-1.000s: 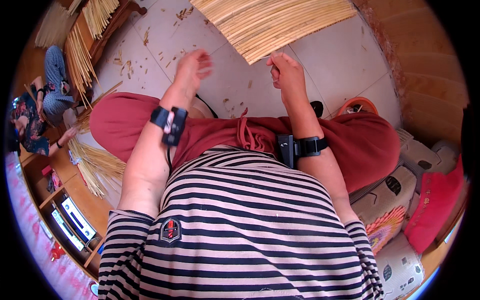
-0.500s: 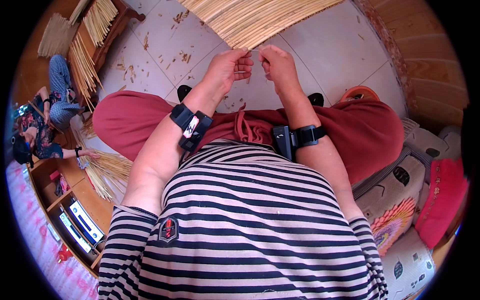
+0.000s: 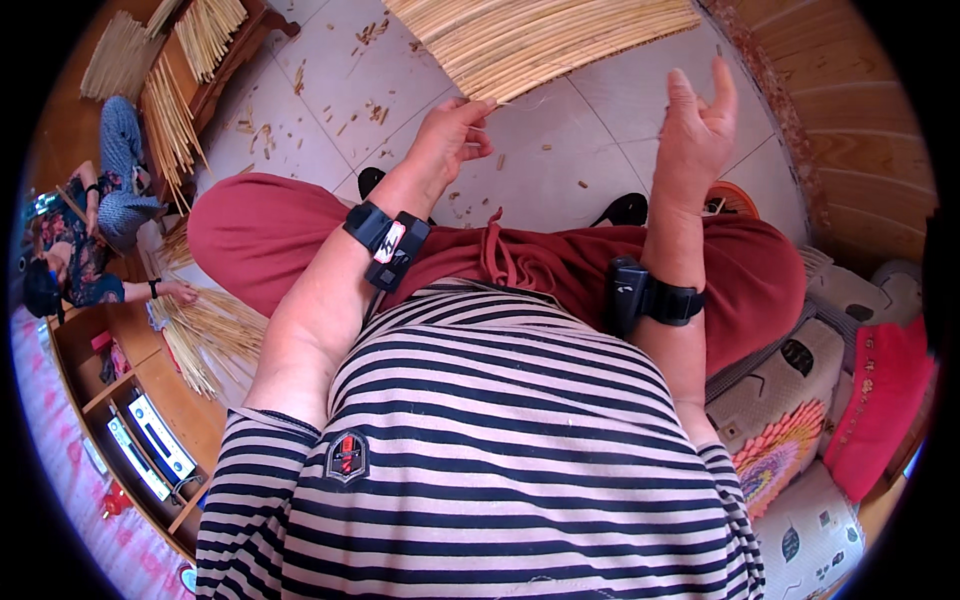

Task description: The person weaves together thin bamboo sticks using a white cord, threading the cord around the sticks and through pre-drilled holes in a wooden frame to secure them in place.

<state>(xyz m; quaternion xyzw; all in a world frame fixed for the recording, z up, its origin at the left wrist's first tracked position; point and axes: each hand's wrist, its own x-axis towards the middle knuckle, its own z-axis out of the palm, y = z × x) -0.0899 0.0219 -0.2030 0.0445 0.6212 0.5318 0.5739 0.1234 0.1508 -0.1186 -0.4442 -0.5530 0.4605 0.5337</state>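
Observation:
My left hand (image 3: 458,135) pinches the near left corner of the reed mat (image 3: 540,45), where a fine pale thread trails to the right. My right hand (image 3: 700,115) is raised to the right of the mat's near edge, two fingers pointing up and the others curled; whatever it holds is too small to make out. Both forearms wear black strapped devices. The mat's slats lie side by side on the tiled floor (image 3: 600,170) beyond my crossed legs in red trousers (image 3: 260,240).
Scattered offcuts (image 3: 370,115) lie on the floor. Reed bundles rest on a wooden table (image 3: 265,30) and floor (image 3: 205,330) at left, beside another person (image 3: 120,170). A wooden cabinet (image 3: 150,370) is lower left; cushioned seating (image 3: 775,410) and an orange container (image 3: 735,195) are right.
My hands came together at the mat's corner half a second ago; since then my right hand has moved right and up, while my left has stayed at the corner.

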